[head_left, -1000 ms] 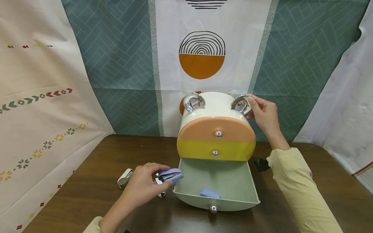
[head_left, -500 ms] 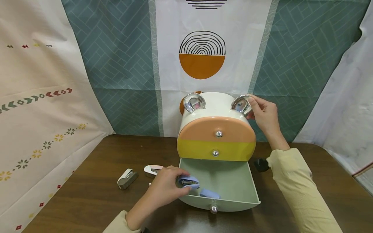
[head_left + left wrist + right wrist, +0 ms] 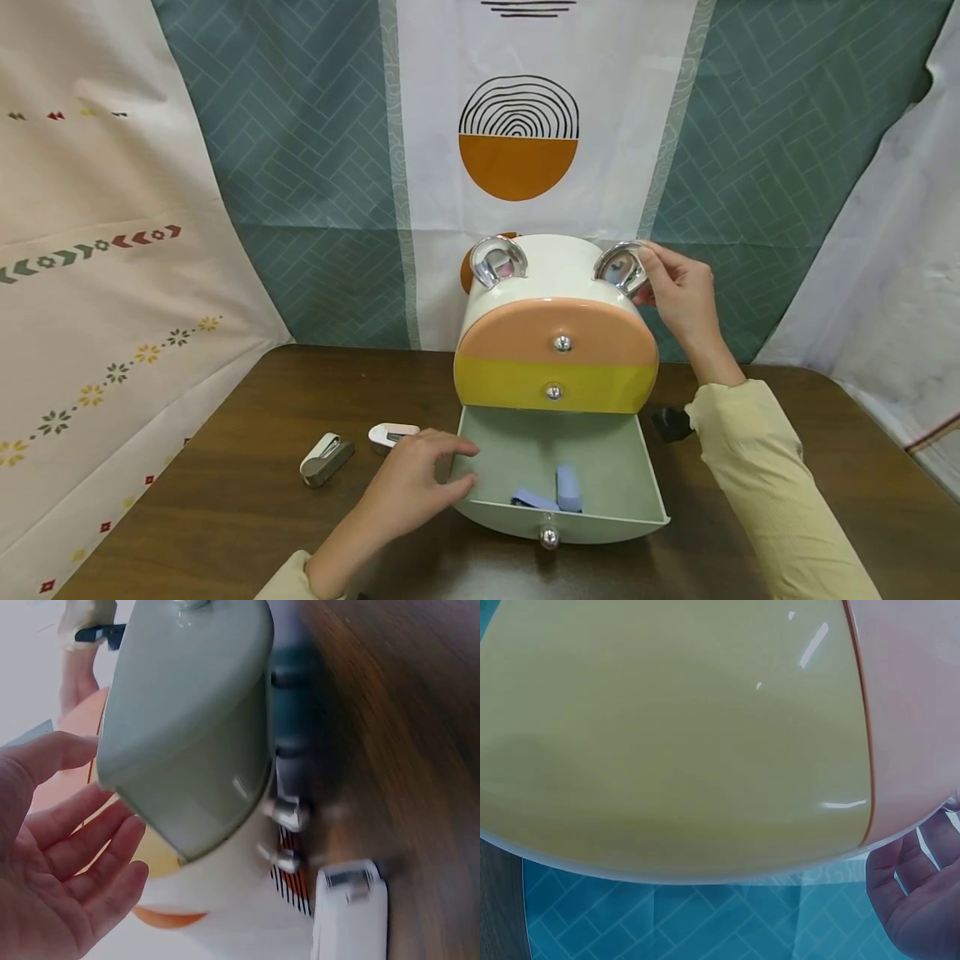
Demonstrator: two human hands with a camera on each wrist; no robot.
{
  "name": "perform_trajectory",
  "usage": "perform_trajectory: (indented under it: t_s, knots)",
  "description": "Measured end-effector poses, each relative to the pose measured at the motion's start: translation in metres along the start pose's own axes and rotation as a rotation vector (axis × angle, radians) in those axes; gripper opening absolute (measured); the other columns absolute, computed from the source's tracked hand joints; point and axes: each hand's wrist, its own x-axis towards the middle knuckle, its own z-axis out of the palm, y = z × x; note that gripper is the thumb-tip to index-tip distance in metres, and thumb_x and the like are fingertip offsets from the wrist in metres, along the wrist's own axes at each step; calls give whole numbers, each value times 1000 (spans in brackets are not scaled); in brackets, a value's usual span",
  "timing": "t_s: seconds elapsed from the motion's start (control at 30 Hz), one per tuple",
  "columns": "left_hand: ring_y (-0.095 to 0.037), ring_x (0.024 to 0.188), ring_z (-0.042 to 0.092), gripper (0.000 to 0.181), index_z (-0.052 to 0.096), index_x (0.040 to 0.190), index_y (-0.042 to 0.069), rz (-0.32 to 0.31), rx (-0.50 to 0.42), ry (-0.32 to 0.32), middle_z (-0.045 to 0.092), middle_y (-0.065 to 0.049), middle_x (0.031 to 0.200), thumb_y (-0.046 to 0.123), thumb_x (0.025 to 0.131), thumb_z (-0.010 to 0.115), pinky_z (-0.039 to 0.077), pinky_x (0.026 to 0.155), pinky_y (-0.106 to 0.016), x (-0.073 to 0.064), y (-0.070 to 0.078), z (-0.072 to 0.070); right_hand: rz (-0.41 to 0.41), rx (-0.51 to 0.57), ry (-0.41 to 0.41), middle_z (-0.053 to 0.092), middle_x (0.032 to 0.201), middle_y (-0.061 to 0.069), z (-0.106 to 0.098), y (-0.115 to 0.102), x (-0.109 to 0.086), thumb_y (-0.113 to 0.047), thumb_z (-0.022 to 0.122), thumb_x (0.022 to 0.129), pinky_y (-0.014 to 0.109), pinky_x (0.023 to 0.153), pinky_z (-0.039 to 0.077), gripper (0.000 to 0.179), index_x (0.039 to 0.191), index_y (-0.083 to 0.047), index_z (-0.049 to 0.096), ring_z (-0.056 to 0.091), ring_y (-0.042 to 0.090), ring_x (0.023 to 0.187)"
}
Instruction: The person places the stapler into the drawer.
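Note:
My left hand (image 3: 416, 483) holds nothing; its thumb and fingers are spread apart beside the left wall of the pulled-out pale green drawer (image 3: 547, 446). Inside, two small blue staplers lie near the front: one stapler (image 3: 568, 488) points toward the back, the other stapler (image 3: 534, 499) lies slantwise beside it. In the left wrist view, the fingers (image 3: 112, 862) are close to the drawer's edge. My right hand (image 3: 681, 300) pinches the right shiny silver eye-shaped ring (image 3: 619, 268) on top of the rounded drawer cabinet (image 3: 558, 267). The right wrist view catches only part of that hand.
Left of the cabinet, a white stapler (image 3: 386, 435) and a grey and white stapler (image 3: 327, 460) lie on the brown table (image 3: 247, 500). The orange drawer (image 3: 517, 329) and yellow drawer (image 3: 502, 387) above are closed. A black object (image 3: 672, 423) sits by the right sleeve.
My left hand carried a blue stapler rightward over the drawer, let go of it inside, and drew back slightly left. The other blue stapler shifted a little. My right hand has stayed put.

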Motion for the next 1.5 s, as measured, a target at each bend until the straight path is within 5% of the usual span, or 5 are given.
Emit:
perform_trajectory:
  t_s: [0.23,0.4,0.73,1.17,1.5]
  knots:
    - [-11,88,59,21,72,89,12,-85,37,46,68,6,91,15,69,76,46,72,-27,-12,-17,-18,4,-3,9,54,55,-20,-1,-1,1,-31,51,92,13,53,45,41,122,-4,58,52,0,47]
    - [-8,69,56,21,71,88,12,-162,79,84,68,5,93,13,68,76,41,63,-23,-24,-35,-31,2,0,8,54,56,-20,0,0,1,-31,51,92,13,52,45,41,122,-3,57,52,0,46]
    - [-29,89,63,28,69,96,4,-308,187,126,68,-9,93,14,71,75,47,75,-45,-44,-83,-54,8,10,9,54,55,-20,0,1,1,-31,51,92,12,52,45,42,122,-2,57,51,-1,46]
    - [-42,94,57,52,58,111,-8,-480,201,-37,61,-26,105,23,72,74,44,74,-52,-54,-127,-69,5,-4,6,53,54,-17,1,2,0,-31,51,92,12,53,45,40,121,-4,58,52,1,46]
    - [-23,77,59,53,57,110,-11,-556,154,-186,64,-22,97,18,70,74,43,61,-35,-53,-136,-68,6,5,6,54,55,-18,2,1,0,-31,51,92,12,53,46,41,121,-3,58,51,1,45]
